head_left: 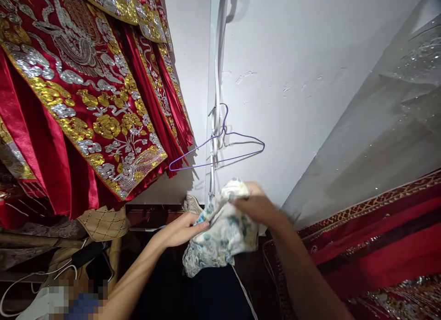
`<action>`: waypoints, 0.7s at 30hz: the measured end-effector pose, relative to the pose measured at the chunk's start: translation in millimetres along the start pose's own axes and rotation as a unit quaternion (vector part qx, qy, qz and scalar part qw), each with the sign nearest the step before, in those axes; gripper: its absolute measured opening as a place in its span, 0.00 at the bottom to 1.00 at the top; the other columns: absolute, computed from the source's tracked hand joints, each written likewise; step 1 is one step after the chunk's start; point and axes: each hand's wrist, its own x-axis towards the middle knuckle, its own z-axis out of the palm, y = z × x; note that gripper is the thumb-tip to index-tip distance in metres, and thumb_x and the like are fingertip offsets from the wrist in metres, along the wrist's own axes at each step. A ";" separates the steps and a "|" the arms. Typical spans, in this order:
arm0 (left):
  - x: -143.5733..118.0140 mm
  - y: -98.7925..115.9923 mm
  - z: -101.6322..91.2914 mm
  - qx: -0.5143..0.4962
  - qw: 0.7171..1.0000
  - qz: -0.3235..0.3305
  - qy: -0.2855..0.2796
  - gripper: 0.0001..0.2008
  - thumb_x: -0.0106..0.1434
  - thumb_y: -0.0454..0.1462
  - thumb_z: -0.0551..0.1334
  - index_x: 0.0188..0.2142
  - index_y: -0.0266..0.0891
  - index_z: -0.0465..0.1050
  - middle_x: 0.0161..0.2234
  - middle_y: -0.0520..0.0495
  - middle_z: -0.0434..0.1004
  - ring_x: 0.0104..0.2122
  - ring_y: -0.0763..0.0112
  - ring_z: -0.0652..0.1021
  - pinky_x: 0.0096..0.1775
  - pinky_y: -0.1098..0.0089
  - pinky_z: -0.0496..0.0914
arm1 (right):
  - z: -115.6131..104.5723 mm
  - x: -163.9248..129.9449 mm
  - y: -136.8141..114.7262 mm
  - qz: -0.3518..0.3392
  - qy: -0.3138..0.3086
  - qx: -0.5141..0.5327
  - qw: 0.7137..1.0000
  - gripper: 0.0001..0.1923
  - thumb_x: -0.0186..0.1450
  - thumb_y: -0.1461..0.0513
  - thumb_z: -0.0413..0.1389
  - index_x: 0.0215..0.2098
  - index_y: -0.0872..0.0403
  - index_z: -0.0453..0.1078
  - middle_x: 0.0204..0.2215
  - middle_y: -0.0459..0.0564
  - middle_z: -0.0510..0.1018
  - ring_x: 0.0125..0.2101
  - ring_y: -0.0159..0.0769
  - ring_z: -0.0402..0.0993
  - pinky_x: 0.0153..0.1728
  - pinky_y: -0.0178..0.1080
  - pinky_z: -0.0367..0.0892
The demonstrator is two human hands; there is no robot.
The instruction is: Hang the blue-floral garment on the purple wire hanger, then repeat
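Observation:
A bunched white cloth with a blue and green floral print [225, 237] is held in front of me at the lower middle. My left hand [188, 228] is closed on its left edge, with the thumb lying on top. On the upper right of the cloth, my right hand [253, 202] grips a fold; its fingers are partly hidden and a little blurred. What kind of garment or cloth this is, I cannot make out. Above both hands a purple wire hanger [220, 163] hangs by the wall with nothing on it.
Red embroidered garments [113, 127] hang at the left. A clear plastic cover [358, 163] and red cloth [389, 237] are at the right. A white strap [217, 67] runs down the white wall [292, 48]. Lower left are a phone [99, 269] and a white cable [41, 273].

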 end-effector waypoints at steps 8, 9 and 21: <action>-25.7 1.3 -62.9 0.322 0.931 -0.151 0.084 0.19 0.69 0.49 0.53 0.31 0.40 0.74 0.30 0.43 0.79 0.30 0.61 0.76 0.34 0.68 0.63 | -8.3 80.4 57.4 -0.085 0.058 -0.071 0.992 0.20 0.61 0.63 0.57 0.50 0.53 0.79 0.47 0.55 0.83 0.50 0.50 0.78 0.52 0.49 0.71; -28.0 -0.6 -68.1 0.328 0.925 -0.176 0.073 0.18 0.69 0.48 0.54 0.32 0.41 0.76 0.31 0.43 0.80 0.31 0.61 0.77 0.34 0.67 0.64 | -8.8 79.0 65.9 -0.082 0.042 -0.073 0.993 0.19 0.60 0.63 0.57 0.48 0.52 0.80 0.45 0.54 0.84 0.49 0.51 0.79 0.51 0.49 0.72; -4.8 61.5 -128.7 0.360 0.911 -0.070 0.190 0.15 0.62 0.43 0.56 0.26 0.40 0.75 0.29 0.45 0.80 0.30 0.63 0.77 0.37 0.66 0.69 | -66.9 17.5 44.1 -0.073 0.065 -0.157 0.983 0.22 0.56 0.61 0.62 0.49 0.55 0.80 0.44 0.52 0.84 0.44 0.50 0.80 0.42 0.40 0.73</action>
